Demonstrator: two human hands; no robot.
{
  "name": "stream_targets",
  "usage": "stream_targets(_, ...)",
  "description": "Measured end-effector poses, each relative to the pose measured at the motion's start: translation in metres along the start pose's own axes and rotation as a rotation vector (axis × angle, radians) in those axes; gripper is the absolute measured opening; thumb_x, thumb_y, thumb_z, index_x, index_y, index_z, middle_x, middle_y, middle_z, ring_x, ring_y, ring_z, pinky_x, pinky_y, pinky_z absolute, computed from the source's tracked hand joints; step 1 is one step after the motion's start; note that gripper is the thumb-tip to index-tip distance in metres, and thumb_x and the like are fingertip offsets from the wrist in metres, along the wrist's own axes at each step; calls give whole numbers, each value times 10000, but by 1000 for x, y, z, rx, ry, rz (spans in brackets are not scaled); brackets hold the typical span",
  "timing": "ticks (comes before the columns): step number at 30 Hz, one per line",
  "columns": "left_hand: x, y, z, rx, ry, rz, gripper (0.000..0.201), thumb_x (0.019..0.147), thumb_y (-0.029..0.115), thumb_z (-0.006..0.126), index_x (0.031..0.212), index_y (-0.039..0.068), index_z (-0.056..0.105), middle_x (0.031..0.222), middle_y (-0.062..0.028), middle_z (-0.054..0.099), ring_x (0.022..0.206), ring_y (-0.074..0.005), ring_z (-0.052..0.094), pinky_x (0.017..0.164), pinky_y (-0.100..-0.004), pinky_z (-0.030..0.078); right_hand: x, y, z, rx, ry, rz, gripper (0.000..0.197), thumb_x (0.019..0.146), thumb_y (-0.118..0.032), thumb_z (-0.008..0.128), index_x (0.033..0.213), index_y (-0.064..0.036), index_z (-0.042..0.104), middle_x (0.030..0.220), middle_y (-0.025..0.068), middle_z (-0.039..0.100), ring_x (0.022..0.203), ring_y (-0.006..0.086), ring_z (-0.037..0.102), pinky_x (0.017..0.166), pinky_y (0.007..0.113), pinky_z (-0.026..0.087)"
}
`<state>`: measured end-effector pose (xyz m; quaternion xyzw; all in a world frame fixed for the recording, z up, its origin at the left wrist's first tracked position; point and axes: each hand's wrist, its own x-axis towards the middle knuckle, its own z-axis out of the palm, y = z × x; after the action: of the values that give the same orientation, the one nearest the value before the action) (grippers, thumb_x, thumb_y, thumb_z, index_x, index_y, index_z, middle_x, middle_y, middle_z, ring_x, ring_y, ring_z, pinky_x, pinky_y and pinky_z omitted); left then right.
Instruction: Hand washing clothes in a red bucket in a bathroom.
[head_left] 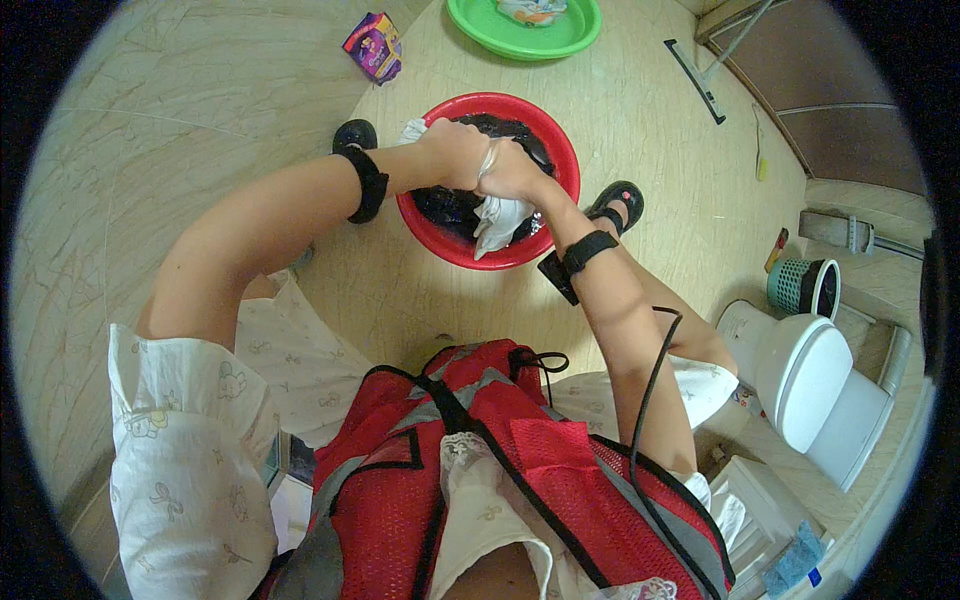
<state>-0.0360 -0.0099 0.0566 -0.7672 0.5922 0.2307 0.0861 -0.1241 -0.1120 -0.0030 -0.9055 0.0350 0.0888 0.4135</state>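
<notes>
A red basin (560, 150) of dark water sits on the beige floor between my feet. My left hand (455, 152) and my right hand (512, 172) meet over the basin, both closed on a wet white cloth (497, 220). The cloth hangs from my fists down to the basin's near rim. Another bit of the white cloth (411, 130) shows behind my left wrist. Black bands wrap both wrists.
A green basin (520, 38) with cloth in it stands further ahead. A purple packet (374, 46) lies to its left. A floor squeegee (697, 78), a small green bin (803, 287) and a white toilet (815, 385) are on the right.
</notes>
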Motion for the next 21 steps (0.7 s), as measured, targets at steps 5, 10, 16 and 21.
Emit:
stream_targets(5, -3, 5, 0, -51, 105, -5, 342, 586, 317, 719, 787, 45, 669, 799, -164, 665, 756, -293, 660, 657, -392, 520, -12, 4, -4, 393, 53, 138, 255, 505, -115, 688, 721, 4, 625, 718, 151, 648, 666, 248, 629, 666, 331, 503)
stream_targets(10, 2, -4, 19, -469, 240, -105, 364, 544, 256, 737, 815, 21, 677, 774, -201, 652, 713, -299, 656, 642, -378, 517, -27, 5, -4, 558, 220, 177, 384, 494, -107, 718, 850, 6, 628, 788, 93, 655, 749, 182, 624, 722, 301, 490)
stream_targets(16, -10, 14, 13, -1508, 114, -60, 159, 605, 110, 692, 695, -12, 648, 652, -114, 630, 609, -187, 618, 572, -321, 485, -51, -3, 14, 736, 737, 201, 406, 573, -88, 714, 944, 37, 606, 840, 123, 654, 779, 176, 626, 742, 291, 486)
stream_targets(21, -17, 20, 22, -1941, -111, -145, 108, 702, 113, 637, 740, 12, 629, 686, -80, 613, 614, -163, 582, 584, -279, 459, -32, 13, 28, 785, 919, 408, 468, 565, 23, 559, 1027, 97, 570, 911, 177, 643, 853, 229, 625, 786, 303, 478)
